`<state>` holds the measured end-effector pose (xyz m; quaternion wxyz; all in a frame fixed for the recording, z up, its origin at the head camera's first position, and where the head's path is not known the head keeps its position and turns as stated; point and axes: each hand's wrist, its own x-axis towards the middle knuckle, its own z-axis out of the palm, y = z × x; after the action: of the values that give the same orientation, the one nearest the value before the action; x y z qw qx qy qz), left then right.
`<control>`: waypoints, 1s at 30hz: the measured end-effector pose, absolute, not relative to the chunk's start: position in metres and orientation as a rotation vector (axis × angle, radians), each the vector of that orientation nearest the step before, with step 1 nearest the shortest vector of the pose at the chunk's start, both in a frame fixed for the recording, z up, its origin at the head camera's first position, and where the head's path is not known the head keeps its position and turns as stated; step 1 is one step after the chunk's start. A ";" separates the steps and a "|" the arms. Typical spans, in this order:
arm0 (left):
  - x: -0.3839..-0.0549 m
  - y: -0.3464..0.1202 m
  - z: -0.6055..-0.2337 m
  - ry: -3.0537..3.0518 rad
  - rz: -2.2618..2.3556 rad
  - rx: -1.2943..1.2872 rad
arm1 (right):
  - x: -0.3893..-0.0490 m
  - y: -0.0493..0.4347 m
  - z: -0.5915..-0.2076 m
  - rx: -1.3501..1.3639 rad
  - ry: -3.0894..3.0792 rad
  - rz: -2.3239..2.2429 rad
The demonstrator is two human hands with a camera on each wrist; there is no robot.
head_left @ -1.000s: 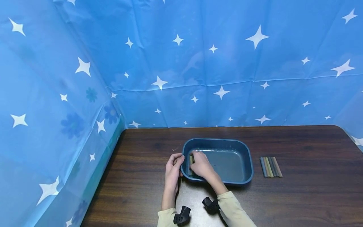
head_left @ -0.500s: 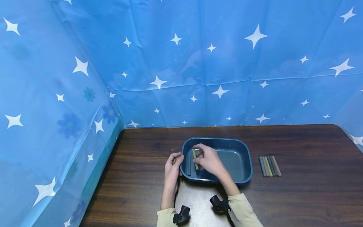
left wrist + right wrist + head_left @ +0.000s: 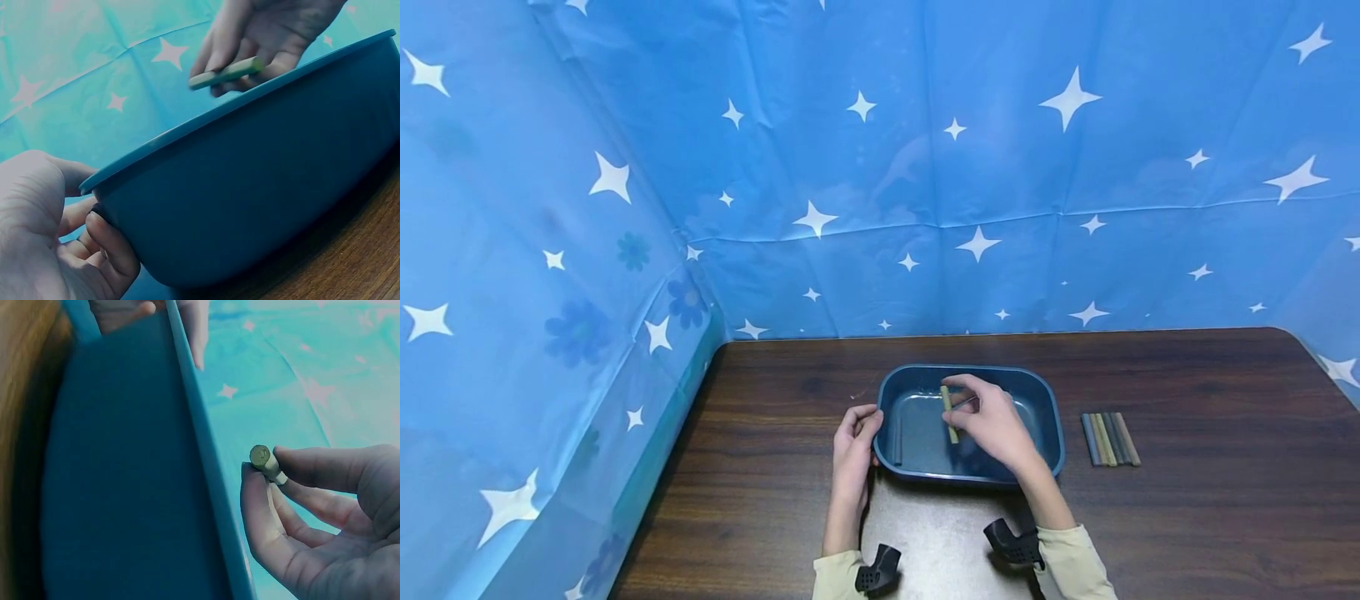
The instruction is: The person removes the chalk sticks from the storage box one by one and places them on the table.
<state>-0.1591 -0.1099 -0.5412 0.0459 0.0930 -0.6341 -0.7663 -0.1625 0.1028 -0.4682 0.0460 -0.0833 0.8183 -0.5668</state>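
My right hand (image 3: 997,422) pinches a yellow-green chalk stick (image 3: 946,398) between thumb and fingertips, over the inside of a blue plastic basin (image 3: 966,367). In the right wrist view the stick's round end (image 3: 259,456) faces the camera, and in the left wrist view the stick shows above the rim. With the thumb at the rim and fingers against the outer wall below, my left hand (image 3: 852,454) grips the basin's left end. A dark stick (image 3: 898,443) lies in the basin along its left side.
To the right of the basin, several coloured sticks (image 3: 1110,439) lie side by side in a row on the brown wooden table (image 3: 1217,500). A blue curtain (image 3: 887,183) with white stars hangs behind the table and along its left.
My right hand has lifted the yellow-green chalk stick from the basin's left side and moved it rightward, uncovering the dark stick. The left hand has kept its grip on the basin.
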 end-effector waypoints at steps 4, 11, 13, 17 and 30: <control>-0.159 -0.110 -0.543 -1.933 -2.347 0.285 | -0.161 0.117 -0.466 -0.204 2.495 -1.750; -0.160 -0.111 -0.544 -1.930 -2.354 0.289 | -0.157 0.140 -0.462 -0.157 2.527 -1.774; -0.160 -0.111 -0.544 -1.933 -2.354 0.290 | -0.156 0.147 -0.463 -0.151 2.543 -1.772; -0.160 -0.111 -0.544 -1.926 -2.360 0.283 | -0.156 0.161 -0.464 -0.139 2.579 -1.765; -0.159 -0.112 -0.544 -1.945 -2.339 0.291 | -0.151 0.200 -0.458 0.011 2.596 -1.795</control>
<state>-0.1593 -0.1115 -0.5439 0.0429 0.0952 -0.6360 -0.7646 -0.1510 0.2004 -0.4585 -0.0071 0.0034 0.8225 -0.5687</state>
